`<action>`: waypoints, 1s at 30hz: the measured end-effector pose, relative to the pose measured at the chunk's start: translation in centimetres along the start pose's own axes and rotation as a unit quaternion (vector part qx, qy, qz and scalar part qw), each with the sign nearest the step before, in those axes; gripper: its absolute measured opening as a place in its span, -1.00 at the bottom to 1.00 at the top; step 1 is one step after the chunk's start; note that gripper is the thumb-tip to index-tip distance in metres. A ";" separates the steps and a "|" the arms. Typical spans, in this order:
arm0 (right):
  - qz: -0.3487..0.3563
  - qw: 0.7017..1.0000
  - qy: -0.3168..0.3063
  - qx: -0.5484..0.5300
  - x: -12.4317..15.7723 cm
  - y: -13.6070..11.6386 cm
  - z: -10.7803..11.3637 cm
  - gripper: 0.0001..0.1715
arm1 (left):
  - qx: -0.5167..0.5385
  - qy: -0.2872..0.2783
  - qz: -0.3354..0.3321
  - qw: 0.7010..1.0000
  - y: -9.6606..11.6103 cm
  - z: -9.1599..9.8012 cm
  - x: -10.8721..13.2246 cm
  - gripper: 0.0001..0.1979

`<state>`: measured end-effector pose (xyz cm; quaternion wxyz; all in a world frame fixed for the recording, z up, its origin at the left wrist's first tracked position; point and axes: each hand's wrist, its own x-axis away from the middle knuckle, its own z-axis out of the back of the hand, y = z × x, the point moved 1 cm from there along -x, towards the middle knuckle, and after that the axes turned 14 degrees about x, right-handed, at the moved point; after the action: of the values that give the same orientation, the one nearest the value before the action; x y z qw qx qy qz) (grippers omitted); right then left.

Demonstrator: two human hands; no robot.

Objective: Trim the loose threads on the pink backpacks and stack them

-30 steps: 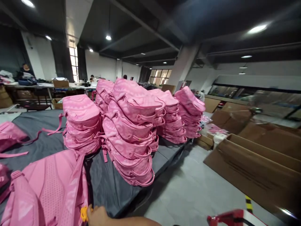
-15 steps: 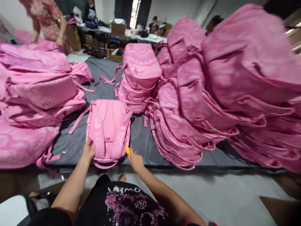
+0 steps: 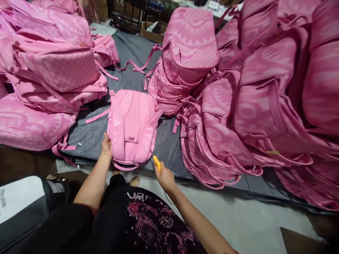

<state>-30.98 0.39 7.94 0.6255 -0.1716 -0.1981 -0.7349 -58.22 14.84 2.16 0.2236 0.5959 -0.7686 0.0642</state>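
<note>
A pink backpack (image 3: 131, 123) lies on the dark cloth-covered table, its padded back and shoulder straps facing up and its top handle toward me. My left hand (image 3: 107, 145) grips the backpack's lower left side, some fingers hidden by the bag. On the other side, my right hand (image 3: 164, 176) is closed around a yellow-handled tool (image 3: 156, 163) that looks like thread snips. Its thin metal tip points at the lower right edge of the backpack; whether it touches the fabric I cannot tell.
Pink backpacks are piled at the left (image 3: 57, 74), and a stack (image 3: 189, 46) stands behind the one I hold. A large heap (image 3: 267, 98) covers the right side. The table's front edge (image 3: 174, 180) runs before me, with a white-and-black item (image 3: 23, 201) at lower left.
My view has tilted down and shifted left, so everything sits elsewhere in the picture. My right hand is a little farther from the backpack, and the tool's thin tip now shows.
</note>
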 end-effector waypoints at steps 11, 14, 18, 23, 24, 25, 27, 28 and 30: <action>-0.004 0.995 0.004 -0.100 1.8 4.1 0.2 -0.60 | 0.011 -0.001 -0.063 0.998 -3.9 -1.5 1.3 -0.23; 0.000 0.977 -0.028 -0.213 4.6 6.2 -0.9 -0.48 | 0.023 -0.008 -0.064 0.998 -4.1 -1.8 1.8 -0.21; 0.035 0.928 -0.118 -0.352 6.4 6.8 -3.3 -0.37 | 0.029 -0.007 -0.073 0.997 -4.5 -2.1 2.4 -0.23; 0.087 0.890 -0.171 -0.413 3.8 3.6 -4.5 -0.53 | 0.021 -0.002 -0.097 0.995 -5.2 -3.1 2.1 -0.33; 0.105 0.884 -0.193 -0.412 3.3 3.0 -4.3 -0.60 | 0.015 0.007 -0.107 0.994 -5.3 -3.5 2.0 -0.35; 0.122 0.879 -0.211 -0.410 2.8 2.5 -4.1 -0.66 | -0.002 0.029 -0.119 0.992 -5.5 -3.8 2.0 -0.38; 0.146 0.869 -0.238 -0.408 2.1 1.7 -3.5 -0.75 | -0.109 0.119 -0.168 0.972 -5.7 -4.3 2.4 -0.42; 0.153 0.868 -0.245 -0.404 1.9 1.4 -3.3 -0.77 | -0.173 0.173 -0.199 0.949 -5.8 -4.2 3.1 -0.43; 0.169 0.872 -0.257 -0.381 1.7 0.7 -2.8 -0.74 | -0.334 0.241 -0.267 0.871 -6.2 -3.7 5.2 -0.40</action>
<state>-30.53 -2.60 6.40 0.5531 -0.6103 -0.0250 -0.5665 -52.41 9.84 6.63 0.5964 0.6339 -0.4782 -0.1170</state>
